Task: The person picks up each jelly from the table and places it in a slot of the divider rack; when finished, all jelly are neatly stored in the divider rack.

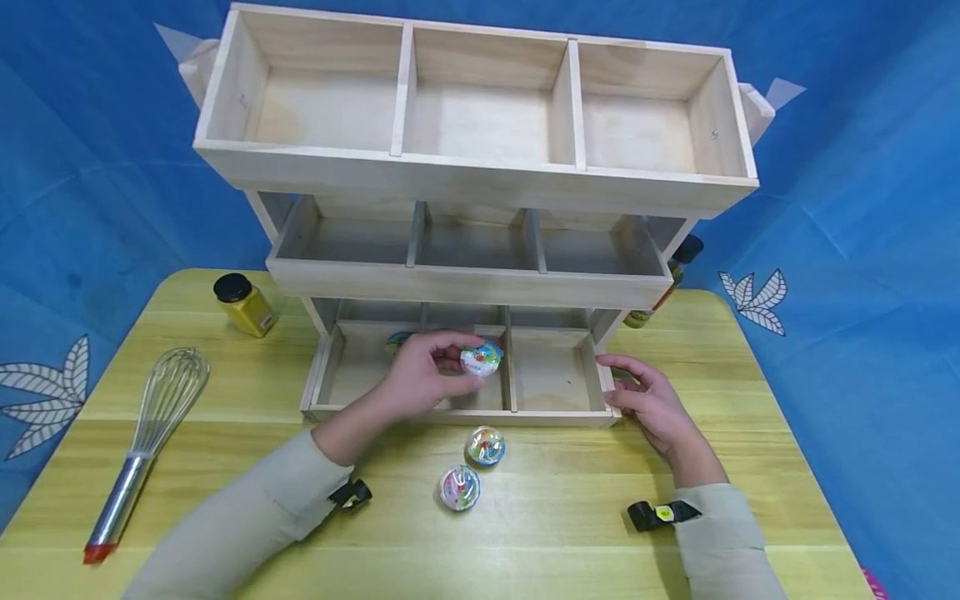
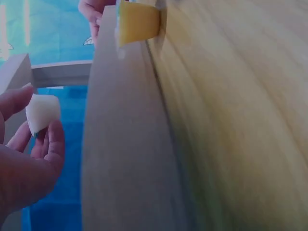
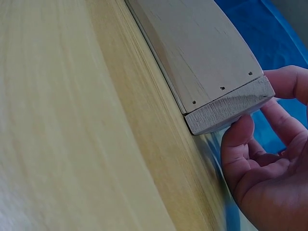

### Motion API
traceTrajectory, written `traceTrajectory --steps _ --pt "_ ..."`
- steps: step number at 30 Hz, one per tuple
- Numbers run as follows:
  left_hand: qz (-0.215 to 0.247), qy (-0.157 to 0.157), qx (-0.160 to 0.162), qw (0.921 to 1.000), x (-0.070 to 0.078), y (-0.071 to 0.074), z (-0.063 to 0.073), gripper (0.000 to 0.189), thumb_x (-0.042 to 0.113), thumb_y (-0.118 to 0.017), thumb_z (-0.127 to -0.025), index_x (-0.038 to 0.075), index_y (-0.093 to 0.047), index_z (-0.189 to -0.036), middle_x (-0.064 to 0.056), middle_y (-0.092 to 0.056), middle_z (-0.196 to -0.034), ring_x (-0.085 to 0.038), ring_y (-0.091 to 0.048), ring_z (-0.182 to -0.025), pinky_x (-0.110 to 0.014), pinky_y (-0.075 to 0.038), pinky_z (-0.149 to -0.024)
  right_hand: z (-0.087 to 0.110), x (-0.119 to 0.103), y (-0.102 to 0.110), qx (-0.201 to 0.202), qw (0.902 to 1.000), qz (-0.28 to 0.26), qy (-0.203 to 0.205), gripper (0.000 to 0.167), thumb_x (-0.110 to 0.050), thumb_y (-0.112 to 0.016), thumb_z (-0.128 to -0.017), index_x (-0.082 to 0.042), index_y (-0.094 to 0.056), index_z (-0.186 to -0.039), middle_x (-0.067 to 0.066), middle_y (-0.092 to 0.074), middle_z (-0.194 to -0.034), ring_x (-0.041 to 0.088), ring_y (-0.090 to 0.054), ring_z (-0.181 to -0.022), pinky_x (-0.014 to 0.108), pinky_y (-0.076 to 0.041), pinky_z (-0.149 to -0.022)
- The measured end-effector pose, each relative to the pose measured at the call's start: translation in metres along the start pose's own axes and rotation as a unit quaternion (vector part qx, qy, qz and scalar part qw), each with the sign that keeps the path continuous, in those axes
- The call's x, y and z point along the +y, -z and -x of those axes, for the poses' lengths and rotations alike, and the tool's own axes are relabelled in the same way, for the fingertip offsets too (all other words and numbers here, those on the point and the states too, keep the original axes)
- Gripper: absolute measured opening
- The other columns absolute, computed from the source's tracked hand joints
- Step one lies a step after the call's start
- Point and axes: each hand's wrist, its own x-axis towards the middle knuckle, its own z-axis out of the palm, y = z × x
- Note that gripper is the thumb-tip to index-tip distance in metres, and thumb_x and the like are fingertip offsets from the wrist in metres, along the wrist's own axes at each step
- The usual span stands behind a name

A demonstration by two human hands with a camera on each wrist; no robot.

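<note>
My left hand pinches a small jelly cup with a printed lid, over the middle compartment of the bottom wooden tray. In the left wrist view the held cup's white body shows between thumb and fingers. Another cup sits in the tray's left compartment, partly hidden by that hand. My right hand holds the tray's right end, the thumb at the front corner. Two more jelly cups, one nearer the tray and one closer to me, stand on the table.
Above the bottom tray rise a middle tier and a top tier, each split into three compartments. A whisk and a yellow jar with a black lid are on the left. Behind the rack's right side stands a dark-capped bottle.
</note>
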Motion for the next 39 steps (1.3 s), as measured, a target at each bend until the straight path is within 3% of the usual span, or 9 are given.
traceTrajectory --steps 7,13,21,29,39 --pt "0.012 0.062 0.011 0.998 -0.012 -0.012 -0.01 0.047 -0.006 -0.083 -0.075 -0.004 -0.068 -0.119 -0.012 -0.067 -0.097 -0.024 -0.065 -0.087 -0.031 -0.058 -0.075 0.0 0.002 0.0 -0.001 0.9999 -0.014 0.01 0.052 0.009 -0.067 -0.085 0.004 -0.055 -0.135 0.009 -0.05 -0.127 0.012 -0.056 -0.079 0.021 -0.047 -0.058" --pt "-0.029 0.089 0.0 0.9956 -0.019 -0.02 -0.013 0.052 -0.004 -0.085 -0.072 0.0 -0.067 -0.121 -0.009 -0.067 -0.095 -0.022 -0.066 -0.084 -0.03 -0.059 -0.073 -0.001 0.005 0.001 -0.004 0.9997 -0.02 0.014 0.052 0.011 -0.066 -0.085 0.005 -0.054 -0.135 0.009 -0.05 -0.127 0.01 -0.054 -0.073 0.021 -0.046 -0.056" --pt "-0.067 0.095 -0.023 0.993 -0.024 -0.022 -0.012 0.055 0.001 -0.086 -0.073 -0.001 -0.065 -0.124 -0.007 -0.066 -0.1 -0.019 -0.066 -0.084 -0.028 -0.058 -0.073 -0.001 0.004 0.002 -0.006 0.9997 -0.017 0.018 0.051 0.01 -0.066 -0.085 0.005 -0.054 -0.135 0.009 -0.048 -0.129 0.01 -0.053 -0.073 0.021 -0.046 -0.057" --pt "-0.098 0.103 -0.017 0.9897 -0.023 -0.026 -0.01 0.052 0.003 -0.087 -0.073 -0.001 -0.066 -0.121 -0.006 -0.066 -0.093 -0.018 -0.065 -0.082 -0.027 -0.057 -0.072 0.001 0.001 -0.003 0.002 0.9994 -0.029 0.015 0.05 0.013 -0.065 -0.085 0.006 -0.055 -0.134 0.011 -0.048 -0.129 0.012 -0.057 -0.081 0.022 -0.05 -0.061" --pt "-0.131 0.12 -0.029 0.9836 -0.026 -0.028 -0.013 0.052 -0.004 -0.086 -0.07 -0.001 -0.067 -0.118 -0.005 -0.066 -0.093 -0.018 -0.064 -0.08 -0.026 -0.057 -0.069 0.002 -0.002 -0.004 0.002 0.9997 -0.021 0.011 0.051 0.012 -0.065 -0.086 0.007 -0.053 -0.135 0.015 -0.043 -0.135 0.013 -0.056 -0.082 0.022 -0.051 -0.063"
